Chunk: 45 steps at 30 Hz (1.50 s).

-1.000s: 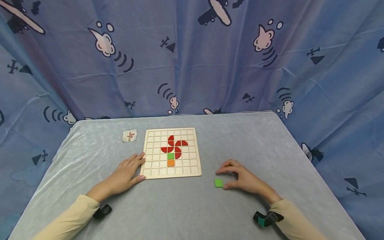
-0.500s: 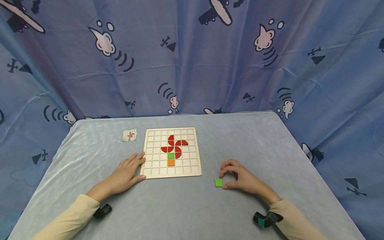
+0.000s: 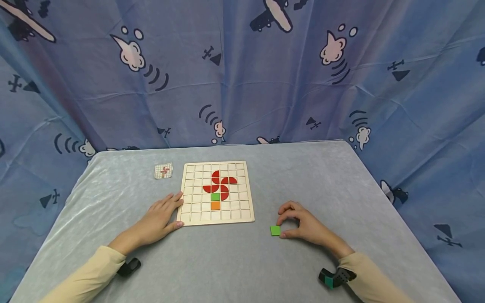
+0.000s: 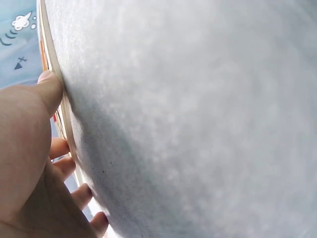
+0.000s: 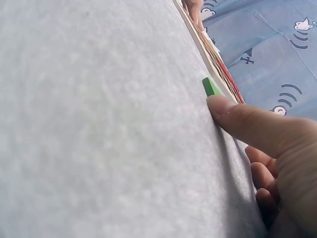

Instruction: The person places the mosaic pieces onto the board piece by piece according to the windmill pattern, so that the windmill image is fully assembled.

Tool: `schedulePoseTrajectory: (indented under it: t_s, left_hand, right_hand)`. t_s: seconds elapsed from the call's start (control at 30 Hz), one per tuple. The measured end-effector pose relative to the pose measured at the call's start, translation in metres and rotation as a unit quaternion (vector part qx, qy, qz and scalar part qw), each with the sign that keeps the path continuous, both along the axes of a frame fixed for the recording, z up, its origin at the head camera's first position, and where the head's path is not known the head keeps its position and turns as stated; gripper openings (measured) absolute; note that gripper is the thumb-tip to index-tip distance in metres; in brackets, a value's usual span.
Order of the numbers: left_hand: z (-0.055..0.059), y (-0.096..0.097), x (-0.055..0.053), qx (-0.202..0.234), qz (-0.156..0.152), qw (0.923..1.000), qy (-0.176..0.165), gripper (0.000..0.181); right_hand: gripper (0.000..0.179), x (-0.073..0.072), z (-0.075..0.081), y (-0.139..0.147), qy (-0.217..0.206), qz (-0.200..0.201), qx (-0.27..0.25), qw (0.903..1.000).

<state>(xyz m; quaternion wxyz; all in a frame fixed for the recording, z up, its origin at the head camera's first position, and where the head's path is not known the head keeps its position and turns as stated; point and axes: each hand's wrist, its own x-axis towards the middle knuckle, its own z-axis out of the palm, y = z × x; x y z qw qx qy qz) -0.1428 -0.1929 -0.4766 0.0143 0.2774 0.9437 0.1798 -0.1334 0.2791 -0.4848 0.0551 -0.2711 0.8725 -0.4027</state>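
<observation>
My left hand [image 3: 158, 219] rests at the left edge of a square wooden grid board [image 3: 197, 214]; the thumb touches its front left corner. Red quarter-round pieces [image 3: 224, 192] form a pinwheel on the board. Below them a green square [image 3: 215, 197] and an orange square [image 3: 215, 205] sit in grid cells. To the board's right, a loose green square tile [image 3: 275, 230] lies on the cloth. My right hand [image 3: 307, 225] is beside that tile, thumb tip at its near right edge, forefinger curved just above it. In the right wrist view the thumb overlaps the green tile [image 5: 208, 86].
A small pattern card [image 3: 163, 171] with a red pinwheel lies left of the board's far corner. A grey cloth [image 3: 235, 265] covers the table. Behind it hangs a blue printed curtain [image 3: 242, 101].
My right forefinger has curled in toward the thumb, over the loose green tile's right side. The tile, the board and my left hand have stayed in place.
</observation>
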Motion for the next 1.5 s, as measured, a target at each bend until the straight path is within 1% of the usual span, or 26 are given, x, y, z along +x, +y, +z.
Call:
schedulePoseTrajectory:
  t_s: [0.27, 0.47, 0.8, 0.93, 1.03, 1.13, 1.23, 1.5]
  left_hand:
    - [0.001, 0.000, 0.000, -0.002, 0.007, 0.9999, -0.011, 0.065]
    - [0.001, 0.001, 0.000, -0.006, 0.008, 0.9998, -0.015, 0.064]
    - [0.000, 0.001, 0.000, -0.002, 0.006, 0.9999, -0.011, 0.064]
    - [0.001, 0.001, 0.001, -0.002, 0.006, 0.9999, -0.011, 0.064]
    - [0.002, 0.001, 0.001, -0.002, 0.006, 0.9999, -0.012, 0.063]
    - [0.003, 0.001, 0.002, -0.002, 0.005, 0.9999, -0.012, 0.063]
    - [0.004, 0.001, 0.002, -0.001, 0.005, 0.9999, -0.012, 0.063]
    - [0.003, 0.001, 0.001, 0.001, 0.006, 0.9999, -0.016, 0.064]
  right_hand:
    - [0.022, -0.001, -0.001, -0.001, 0.016, 0.003, -0.020, 0.9997]
    - [0.023, -0.003, -0.001, -0.001, 0.018, 0.003, -0.017, 0.9997]
    - [0.025, -0.010, 0.012, -0.009, -0.001, -0.019, 0.002, 0.9998]
    - [0.024, -0.015, 0.018, -0.017, -0.001, -0.026, 0.009, 0.9996]
    - [0.024, -0.019, 0.022, -0.025, 0.012, -0.028, 0.012, 0.9995]
    - [0.024, -0.025, 0.021, -0.034, 0.029, -0.026, 0.006, 0.9992]
    - [0.024, -0.030, 0.019, -0.042, 0.036, -0.025, -0.004, 0.9990]
    - [0.024, -0.040, 0.016, -0.067, 0.033, -0.031, -0.007, 0.9990]
